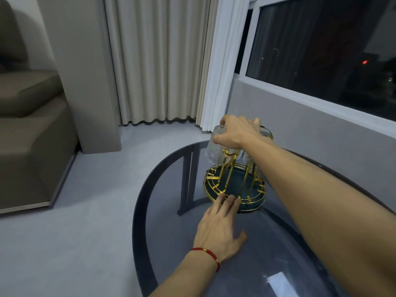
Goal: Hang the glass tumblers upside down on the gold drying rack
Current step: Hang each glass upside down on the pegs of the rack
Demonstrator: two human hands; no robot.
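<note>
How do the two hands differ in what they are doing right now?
The right hand is raised and grips an upside-down glass tumbler from above; the left hand lies low and flat, holding nothing. The right hand is at the top of the gold rack; the left hand's fingertips touch the rack's base. The left wrist wears a red bracelet; the right wrist is bare. Both hands are bare.

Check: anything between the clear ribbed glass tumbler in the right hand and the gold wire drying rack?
Nothing visible. The right hand holds the clear ribbed glass tumbler inverted, already at a prong of the gold wire drying rack. The left hand only touches the rack's base rim.
</note>
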